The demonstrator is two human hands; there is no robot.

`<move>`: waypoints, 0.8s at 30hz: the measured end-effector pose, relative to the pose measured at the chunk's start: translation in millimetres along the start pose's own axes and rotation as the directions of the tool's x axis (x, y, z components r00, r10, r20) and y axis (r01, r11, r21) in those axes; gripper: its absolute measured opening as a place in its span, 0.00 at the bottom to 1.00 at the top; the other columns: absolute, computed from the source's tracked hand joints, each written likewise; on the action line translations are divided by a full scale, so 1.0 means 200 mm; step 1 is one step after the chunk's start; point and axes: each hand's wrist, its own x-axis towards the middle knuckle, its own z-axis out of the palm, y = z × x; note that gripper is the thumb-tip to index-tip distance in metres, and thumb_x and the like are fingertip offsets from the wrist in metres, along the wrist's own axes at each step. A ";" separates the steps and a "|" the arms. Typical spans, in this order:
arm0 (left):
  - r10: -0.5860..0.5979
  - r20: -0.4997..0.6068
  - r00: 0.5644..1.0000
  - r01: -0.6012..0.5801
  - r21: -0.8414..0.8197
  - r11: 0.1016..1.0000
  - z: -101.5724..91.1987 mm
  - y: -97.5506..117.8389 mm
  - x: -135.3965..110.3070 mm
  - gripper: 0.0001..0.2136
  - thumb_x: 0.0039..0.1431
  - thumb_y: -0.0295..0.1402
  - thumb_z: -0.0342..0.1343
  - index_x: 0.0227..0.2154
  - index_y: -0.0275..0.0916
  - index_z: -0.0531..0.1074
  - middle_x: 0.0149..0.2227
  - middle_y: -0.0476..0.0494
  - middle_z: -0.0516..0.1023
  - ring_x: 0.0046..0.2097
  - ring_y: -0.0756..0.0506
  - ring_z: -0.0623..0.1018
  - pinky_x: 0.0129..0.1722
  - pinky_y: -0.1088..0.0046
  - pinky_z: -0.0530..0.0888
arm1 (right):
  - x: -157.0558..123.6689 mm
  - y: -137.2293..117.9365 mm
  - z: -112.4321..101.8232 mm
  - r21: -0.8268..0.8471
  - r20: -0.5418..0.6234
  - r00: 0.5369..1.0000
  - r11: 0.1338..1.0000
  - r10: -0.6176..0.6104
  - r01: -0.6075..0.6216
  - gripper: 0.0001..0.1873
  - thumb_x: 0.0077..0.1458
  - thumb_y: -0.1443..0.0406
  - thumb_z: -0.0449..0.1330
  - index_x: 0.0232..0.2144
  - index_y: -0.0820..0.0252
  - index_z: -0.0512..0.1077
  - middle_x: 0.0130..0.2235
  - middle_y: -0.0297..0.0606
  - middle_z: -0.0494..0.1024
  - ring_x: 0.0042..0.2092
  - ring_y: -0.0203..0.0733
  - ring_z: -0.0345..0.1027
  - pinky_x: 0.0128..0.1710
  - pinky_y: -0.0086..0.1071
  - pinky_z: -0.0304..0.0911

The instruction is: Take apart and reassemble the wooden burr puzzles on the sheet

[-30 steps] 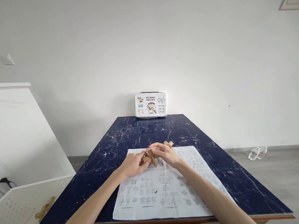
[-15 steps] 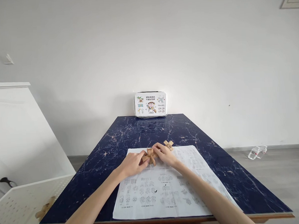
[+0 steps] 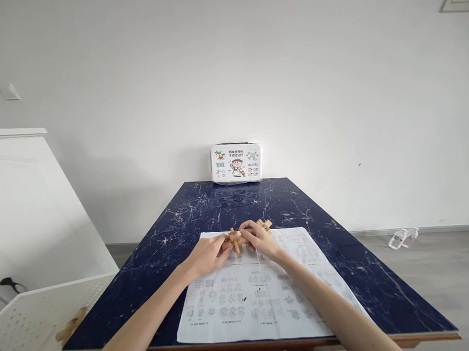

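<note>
A wooden burr puzzle point(image 3: 235, 241) of crossed light-brown pieces is held between both hands, over the far part of a printed sheet point(image 3: 241, 295). My left hand point(image 3: 208, 255) closes thumb and fingers on its left arm. From the right, my right hand point(image 3: 260, 240) grips the opposite end, its fingertips partly covering the wood. Just beyond the right hand lies a second wooden puzzle piece cluster point(image 3: 265, 225), partly hidden by that hand. Rows of small diagrams cover the sheet.
The sheet lies on a dark blue marbled table point(image 3: 236, 207). A white cartoon case point(image 3: 236, 163) stands at its far edge by the wall. Left of the table, a white perforated basket point(image 3: 26, 322) holds wooden pieces point(image 3: 72, 326). Clear plastic bottles point(image 3: 403, 238) lie on the right floor.
The wooden puzzle has turned in my hands, so its crossed arms show at another angle. My right hand has shifted slightly and covers more of the second puzzle cluster.
</note>
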 end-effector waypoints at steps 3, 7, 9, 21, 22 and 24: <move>-0.047 0.022 0.999 0.046 0.014 0.999 0.00 -0.01 0.00 0.15 0.73 0.44 0.47 0.51 0.39 0.67 0.38 0.42 0.82 0.31 0.42 0.80 0.29 0.70 0.65 | 0.01 0.03 0.00 -0.042 0.003 1.000 0.999 -0.019 0.019 0.20 0.63 0.44 0.57 0.40 0.52 0.65 0.21 0.25 0.67 0.20 0.36 0.58 0.21 0.30 0.51; -0.095 0.008 0.995 0.095 -0.004 0.995 0.00 -0.03 0.01 0.10 0.72 0.42 0.50 0.41 0.41 0.65 0.36 0.43 0.80 0.33 0.40 0.80 0.29 0.70 0.63 | 0.02 0.05 0.00 -0.127 -0.032 0.998 0.991 -0.050 0.045 0.21 0.63 0.43 0.57 0.40 0.53 0.67 0.24 0.29 0.72 0.24 0.38 0.64 0.26 0.32 0.56; -0.110 0.008 0.994 0.110 -0.031 0.993 0.00 -0.03 0.02 0.10 0.71 0.42 0.51 0.39 0.41 0.63 0.35 0.44 0.79 0.33 0.41 0.80 0.30 0.70 0.64 | 0.02 0.06 0.00 -0.156 -0.042 0.997 0.986 -0.057 0.050 0.21 0.63 0.43 0.56 0.39 0.53 0.67 0.25 0.30 0.73 0.26 0.40 0.66 0.28 0.33 0.58; -0.143 0.073 0.987 0.151 -0.129 0.980 0.01 -0.07 0.04 0.12 0.73 0.44 0.46 0.39 0.42 0.63 0.32 0.45 0.77 0.30 0.43 0.77 0.29 0.70 0.64 | 0.01 0.02 0.01 -0.052 -0.067 0.997 0.997 0.050 -0.053 0.24 0.60 0.41 0.59 0.38 0.54 0.67 0.22 0.26 0.64 0.24 0.36 0.56 0.26 0.31 0.51; -0.149 0.077 0.986 0.158 -0.123 0.980 0.01 -0.08 0.04 0.13 0.73 0.44 0.44 0.39 0.41 0.64 0.34 0.44 0.78 0.31 0.43 0.78 0.29 0.70 0.65 | 0.01 0.01 0.01 -0.016 -0.057 0.997 0.998 0.056 -0.057 0.25 0.59 0.41 0.59 0.39 0.55 0.67 0.23 0.26 0.64 0.25 0.36 0.56 0.26 0.31 0.52; -0.161 0.075 0.984 0.169 -0.115 0.979 0.02 -0.09 0.03 0.15 0.74 0.45 0.41 0.40 0.41 0.66 0.37 0.41 0.80 0.33 0.42 0.79 0.30 0.69 0.66 | 0.00 -0.01 0.00 0.021 -0.039 0.999 0.999 0.036 -0.035 0.24 0.59 0.42 0.60 0.40 0.55 0.69 0.25 0.27 0.66 0.26 0.36 0.58 0.27 0.31 0.54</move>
